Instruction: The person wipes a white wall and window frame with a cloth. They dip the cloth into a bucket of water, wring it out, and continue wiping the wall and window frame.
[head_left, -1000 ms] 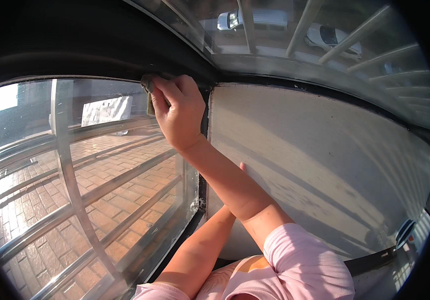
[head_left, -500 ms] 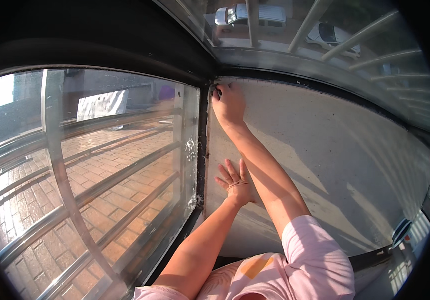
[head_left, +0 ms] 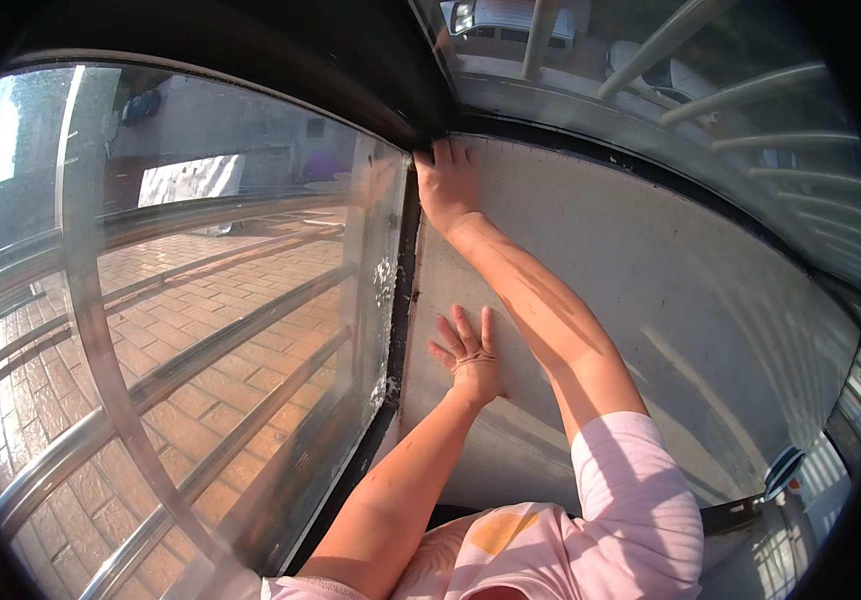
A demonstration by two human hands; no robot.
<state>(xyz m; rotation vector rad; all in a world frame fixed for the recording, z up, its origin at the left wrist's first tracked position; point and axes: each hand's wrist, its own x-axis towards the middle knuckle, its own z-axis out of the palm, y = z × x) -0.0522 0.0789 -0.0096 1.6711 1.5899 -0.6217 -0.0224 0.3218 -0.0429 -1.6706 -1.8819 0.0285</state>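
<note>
Right hand (head_left: 448, 185): flat, fingers together, pressing top corner of white panel (head_left: 651, 290) beside black frame (head_left: 406, 300). Left hand (head_left: 468, 352): fingers spread, flat on panel lower down.

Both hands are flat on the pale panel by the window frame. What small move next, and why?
Probably slide the right hand down the panel's edge toward the left hand. It lies at the top corner by the dark frame; the left lies flat lower down, fingers spread.
</note>
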